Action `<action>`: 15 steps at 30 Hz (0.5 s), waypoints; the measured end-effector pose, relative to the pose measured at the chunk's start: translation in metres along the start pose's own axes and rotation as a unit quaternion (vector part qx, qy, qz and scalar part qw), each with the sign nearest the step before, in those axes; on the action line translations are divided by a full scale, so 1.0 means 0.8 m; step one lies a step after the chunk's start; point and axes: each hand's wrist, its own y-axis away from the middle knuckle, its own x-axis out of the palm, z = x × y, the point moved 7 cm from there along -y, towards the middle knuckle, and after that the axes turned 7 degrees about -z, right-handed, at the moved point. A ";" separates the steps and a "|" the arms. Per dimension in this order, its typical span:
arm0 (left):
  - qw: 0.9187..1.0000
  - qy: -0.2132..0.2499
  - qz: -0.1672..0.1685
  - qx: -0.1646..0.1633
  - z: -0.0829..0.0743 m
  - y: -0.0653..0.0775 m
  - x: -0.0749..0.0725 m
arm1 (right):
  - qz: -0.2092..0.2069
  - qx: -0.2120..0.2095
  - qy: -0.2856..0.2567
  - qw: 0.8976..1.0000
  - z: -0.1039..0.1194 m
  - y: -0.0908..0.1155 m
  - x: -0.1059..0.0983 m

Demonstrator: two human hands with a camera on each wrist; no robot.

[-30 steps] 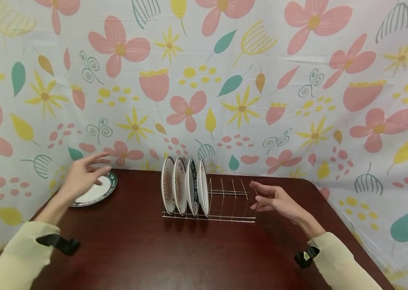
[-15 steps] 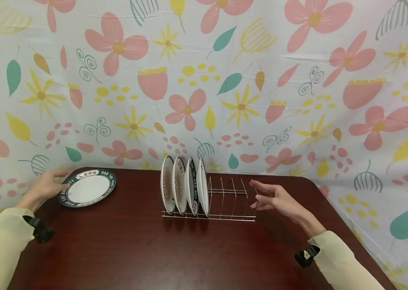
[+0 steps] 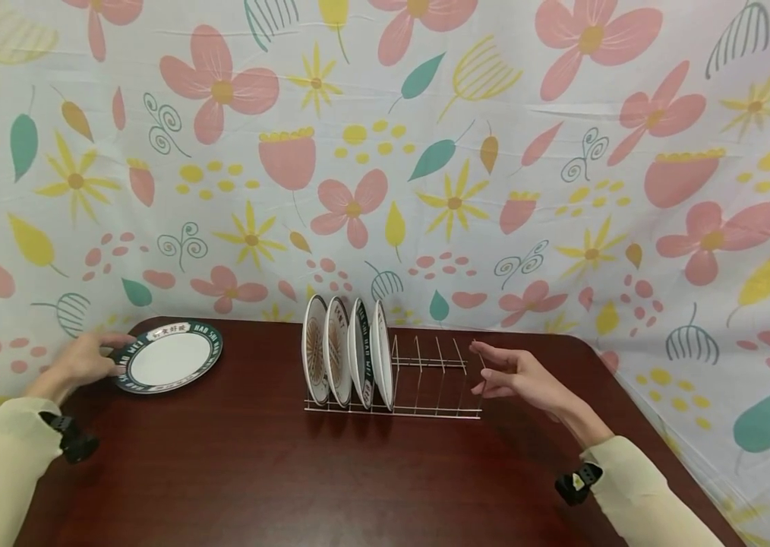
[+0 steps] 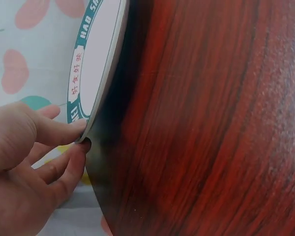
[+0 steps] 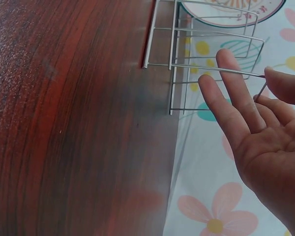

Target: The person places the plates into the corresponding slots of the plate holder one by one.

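Note:
At the left, a white plate with a dark green lettered rim (image 3: 170, 358) is at the table's far left corner. My left hand (image 3: 80, 360) pinches its edge, thumb on top and fingertips underneath, as the left wrist view shows (image 4: 39, 157). A wire dish rack (image 3: 436, 414) stands mid-table, with several plates (image 3: 338, 351) upright in its left slots. My right hand (image 3: 522, 380) holds the rack's right end wire between thumb and fingers. In the right wrist view, the thumb (image 5: 285, 87) touches the top corner of that wire.
The dark red-brown wooden table (image 3: 276, 471) extends in front of the rack. A floral cloth (image 3: 385, 152) hangs close behind the table's back edge and along both sides. Bare rack slots lie between the upright plates and my right hand.
My left hand has moved left and down from above the plate to its left edge and now pinches it. The right hand has stayed at the rack's end.

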 end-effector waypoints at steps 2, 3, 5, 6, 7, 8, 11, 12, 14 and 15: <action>1.000 -0.005 0.003 -0.001 0.000 -0.002 0.002 | 0.000 0.001 -0.002 1.000 0.001 0.001 -0.001; 1.000 -0.009 0.004 0.003 -0.001 -0.003 0.003 | -0.001 0.001 -0.003 1.000 0.001 0.001 -0.001; 1.000 -0.010 0.007 0.012 -0.004 -0.005 0.006 | 0.000 0.001 -0.006 1.000 0.001 0.001 -0.002; 1.000 -0.007 0.010 0.015 -0.004 -0.006 0.008 | 0.000 0.001 -0.007 1.000 0.001 0.001 -0.002; 1.000 0.000 0.015 0.017 -0.005 -0.006 0.010 | 0.000 0.001 -0.008 1.000 0.001 0.001 -0.002; 1.000 0.007 0.021 0.017 -0.005 -0.006 0.013 | 0.001 0.001 -0.009 1.000 0.001 0.001 -0.002; 0.999 0.030 0.044 0.010 -0.005 -0.005 0.020 | 0.001 0.003 -0.009 1.000 0.000 0.000 -0.002; 0.998 0.039 0.055 0.002 -0.003 -0.005 0.023 | 0.001 0.004 -0.008 1.000 0.000 0.000 -0.002; 0.996 0.050 0.073 -0.015 0.000 -0.005 0.027 | 0.000 0.004 -0.009 1.000 0.000 0.000 -0.002; 0.995 0.057 0.080 -0.024 0.002 -0.006 0.029 | 0.000 0.004 -0.010 1.000 0.000 0.000 -0.002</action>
